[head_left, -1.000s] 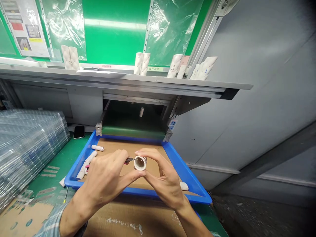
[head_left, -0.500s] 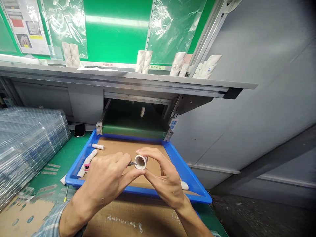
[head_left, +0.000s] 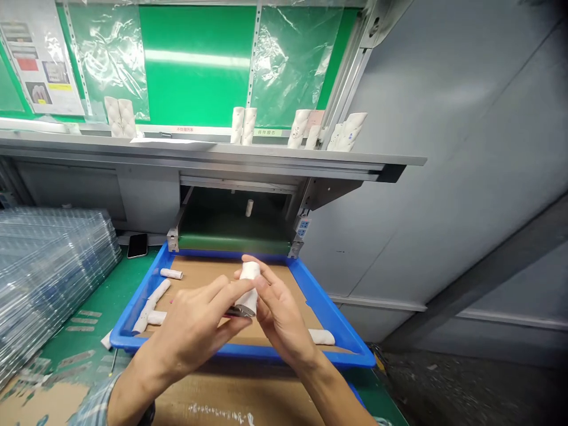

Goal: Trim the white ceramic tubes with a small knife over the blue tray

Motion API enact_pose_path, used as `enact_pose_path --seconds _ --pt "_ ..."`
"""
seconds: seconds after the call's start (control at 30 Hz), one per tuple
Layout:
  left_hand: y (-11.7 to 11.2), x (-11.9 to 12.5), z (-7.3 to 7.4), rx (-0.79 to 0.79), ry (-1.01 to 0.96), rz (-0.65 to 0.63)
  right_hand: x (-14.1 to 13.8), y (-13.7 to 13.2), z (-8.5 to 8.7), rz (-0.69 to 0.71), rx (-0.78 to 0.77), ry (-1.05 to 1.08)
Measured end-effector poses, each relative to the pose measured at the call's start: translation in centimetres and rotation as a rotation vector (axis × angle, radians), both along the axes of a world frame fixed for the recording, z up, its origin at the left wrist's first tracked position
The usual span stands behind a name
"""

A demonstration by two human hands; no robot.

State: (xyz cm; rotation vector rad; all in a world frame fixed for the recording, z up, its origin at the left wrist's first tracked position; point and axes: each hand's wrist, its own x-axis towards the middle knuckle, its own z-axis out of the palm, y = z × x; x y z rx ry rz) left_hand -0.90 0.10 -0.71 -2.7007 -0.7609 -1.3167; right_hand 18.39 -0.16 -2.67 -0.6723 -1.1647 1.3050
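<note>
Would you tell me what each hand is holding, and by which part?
The right hand grips the white tube around its middle; the left hand holds a small knife by its hidden handle, blade at the tube's lower end.

At the lower left of the frame, a checked shirt sleeve of blue and white cloth (head_left: 95, 407) covers the person's left arm, and a dark fold of cloth (head_left: 149, 409) lies at its end. The left forearm (head_left: 128, 393) is bare beyond this sleeve, and the left hand (head_left: 190, 334) and the right hand (head_left: 281, 322) wear no covering, with short fingernails.
</note>
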Motion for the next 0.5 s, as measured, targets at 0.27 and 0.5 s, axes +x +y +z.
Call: enact_pose_path --seconds 0.27,0.5 --pt "-0.8 -0.5 0.9 0.082 -0.161 -0.087 -0.4 0.3 -0.5 -0.024 0.313 -0.560" --pt "-3.7 -1.0 2.1 0.123 -0.165 -0.118 1.4 1.8 -0.4 -0.193 0.406 -0.738"
